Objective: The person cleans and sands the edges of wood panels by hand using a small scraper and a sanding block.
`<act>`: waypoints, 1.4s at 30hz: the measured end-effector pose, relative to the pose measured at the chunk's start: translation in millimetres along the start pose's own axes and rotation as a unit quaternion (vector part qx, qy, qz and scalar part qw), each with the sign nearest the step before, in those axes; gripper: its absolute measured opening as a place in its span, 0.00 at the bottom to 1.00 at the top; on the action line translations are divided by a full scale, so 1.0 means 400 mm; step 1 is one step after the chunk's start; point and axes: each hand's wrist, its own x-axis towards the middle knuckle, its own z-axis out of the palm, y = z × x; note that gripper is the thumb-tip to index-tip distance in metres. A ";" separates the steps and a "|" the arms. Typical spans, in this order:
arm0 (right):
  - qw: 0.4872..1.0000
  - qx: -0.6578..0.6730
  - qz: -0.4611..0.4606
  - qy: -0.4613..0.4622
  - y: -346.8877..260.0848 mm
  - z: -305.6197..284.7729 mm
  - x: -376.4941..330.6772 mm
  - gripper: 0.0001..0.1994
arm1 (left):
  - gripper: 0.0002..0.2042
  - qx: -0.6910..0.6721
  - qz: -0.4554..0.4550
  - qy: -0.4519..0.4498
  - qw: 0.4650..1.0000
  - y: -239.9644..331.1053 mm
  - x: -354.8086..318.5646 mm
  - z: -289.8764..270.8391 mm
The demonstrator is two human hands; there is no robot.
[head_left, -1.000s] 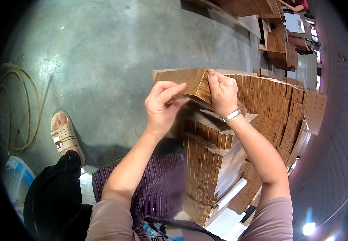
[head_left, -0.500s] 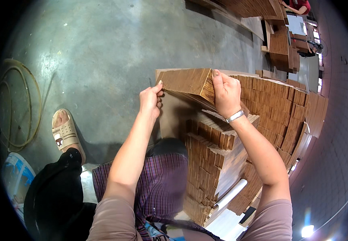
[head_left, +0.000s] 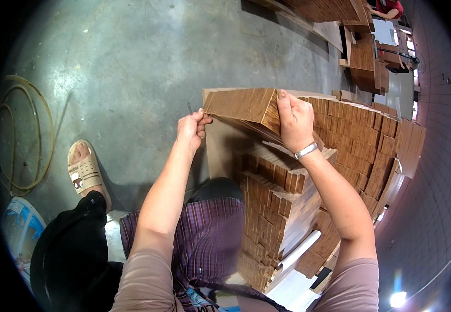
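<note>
A stack of brown wood-grain boards (head_left: pixel 241 104), tilted up, rests over the larger piles in front of me. My right hand (head_left: pixel 294 122), with a silver bracelet at the wrist, is closed around its right end, thumb on top. At the stack's left corner is my left hand (head_left: pixel 191 129), its fingers pinched together. A thin, dark, stick-like piece (head_left: pixel 189 107) pokes up from this hand; its kind is too small to tell. The fingertips are at the corner edge, and I cannot tell whether they touch the boards.
Dense piles of short brown wood strips (head_left: pixel 350 135) fill the right side. A white paper roll (head_left: pixel 299 252) lies among them. On the left are a coiled hose (head_left: pixel 41 140) and a clear bucket (head_left: pixel 22 221). Farther off, a person in red (head_left: pixel 389 9) stands by more boards.
My left hand has shifted slightly left and down at the corner, and the thin dark piece shows more clearly. My right hand and the stack have barely moved.
</note>
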 end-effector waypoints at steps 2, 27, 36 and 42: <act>1.000 0.001 0.002 -0.001 -0.002 -0.002 0.002 0.30 | 0.07 -0.020 -0.006 -0.017 1.000 0.002 0.009 -0.012; 1.000 -0.006 -0.014 0.010 -0.004 0.000 -0.003 0.25 | 0.08 0.281 0.577 -0.146 0.753 0.091 -0.263 0.154; 1.000 -0.017 0.000 0.006 -0.017 -0.011 0.006 0.27 | 0.09 0.517 0.467 0.095 0.711 -0.103 -0.194 -0.032; 1.000 -0.005 0.004 0.014 -0.003 0.000 -0.002 0.27 | 0.14 0.311 0.534 0.007 0.786 -0.044 -0.276 0.120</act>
